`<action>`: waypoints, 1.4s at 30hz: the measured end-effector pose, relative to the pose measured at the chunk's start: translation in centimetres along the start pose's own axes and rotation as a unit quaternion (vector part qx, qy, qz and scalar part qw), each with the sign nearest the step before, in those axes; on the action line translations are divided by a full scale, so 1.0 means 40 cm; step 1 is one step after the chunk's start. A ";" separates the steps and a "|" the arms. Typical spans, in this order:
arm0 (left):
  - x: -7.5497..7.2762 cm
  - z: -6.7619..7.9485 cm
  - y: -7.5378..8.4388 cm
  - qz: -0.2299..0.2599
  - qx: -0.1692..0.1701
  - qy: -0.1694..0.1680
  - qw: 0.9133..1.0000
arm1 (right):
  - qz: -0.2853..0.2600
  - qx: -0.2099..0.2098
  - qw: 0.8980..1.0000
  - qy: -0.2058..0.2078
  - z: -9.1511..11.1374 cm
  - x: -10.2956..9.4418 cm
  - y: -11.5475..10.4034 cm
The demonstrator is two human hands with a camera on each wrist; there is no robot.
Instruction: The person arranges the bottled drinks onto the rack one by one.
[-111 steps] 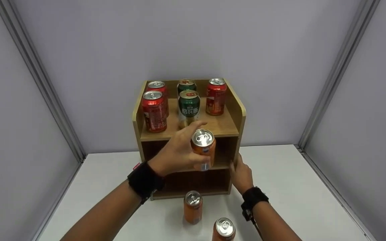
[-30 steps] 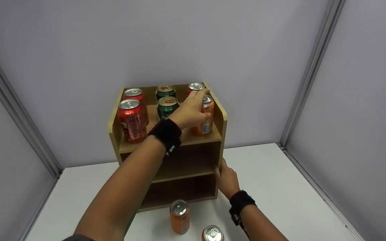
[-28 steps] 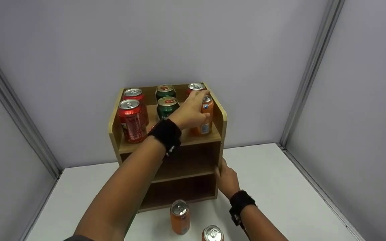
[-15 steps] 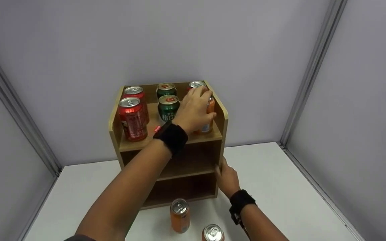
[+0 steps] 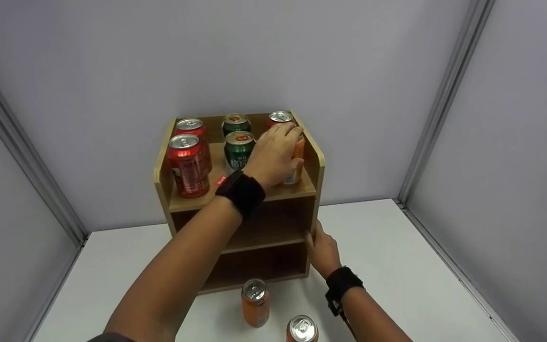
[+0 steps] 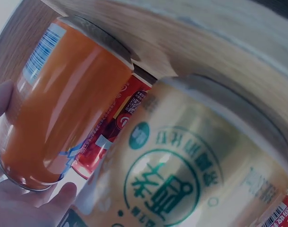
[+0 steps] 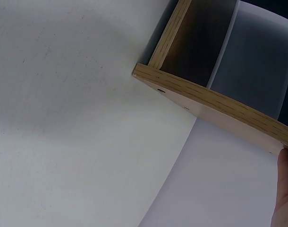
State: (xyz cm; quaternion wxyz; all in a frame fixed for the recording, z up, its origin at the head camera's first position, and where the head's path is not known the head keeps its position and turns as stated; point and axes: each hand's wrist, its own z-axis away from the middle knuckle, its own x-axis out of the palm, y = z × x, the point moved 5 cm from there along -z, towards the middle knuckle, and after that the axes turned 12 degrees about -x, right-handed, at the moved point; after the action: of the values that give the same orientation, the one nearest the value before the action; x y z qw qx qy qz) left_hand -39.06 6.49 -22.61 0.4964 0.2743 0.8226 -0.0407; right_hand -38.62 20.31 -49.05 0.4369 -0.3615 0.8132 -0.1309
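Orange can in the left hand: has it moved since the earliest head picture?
Yes: against the wooden shelf unit, the held orange can has gone up and back, from in front of the middle compartment to the top level.

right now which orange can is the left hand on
The orange can on the top shelf, in front of the rightmost red can; the other two orange cans are on the table.

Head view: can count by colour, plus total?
Red cans: 3
Green cans: 2
Orange cans: 3
Total: 8
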 end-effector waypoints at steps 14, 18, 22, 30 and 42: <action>-0.006 0.042 0.010 0.025 0.033 0.053 0.998 | 0.005 -0.009 1.000 0.003 -0.004 0.010 -0.003; -0.040 0.084 0.034 0.043 0.079 0.097 0.991 | 0.002 -0.004 1.000 0.000 -0.009 0.012 -0.003; -0.070 0.147 0.060 0.072 0.130 0.133 0.980 | -0.004 0.007 1.000 -0.007 -0.012 0.011 0.004; -0.063 0.299 0.074 0.130 0.176 0.141 0.966 | -0.021 0.011 1.000 -0.018 -0.025 0.000 0.014; 0.054 0.492 -0.008 0.207 0.090 0.082 0.971 | -0.005 0.005 1.000 -0.011 -0.021 0.007 0.013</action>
State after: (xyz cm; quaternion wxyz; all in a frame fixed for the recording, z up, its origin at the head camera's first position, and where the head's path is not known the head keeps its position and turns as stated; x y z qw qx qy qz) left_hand -24.36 0.44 -34.38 0.3983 0.4845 0.7787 0.0115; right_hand -39.62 20.40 -49.00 0.4470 -0.3650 0.8058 -0.1331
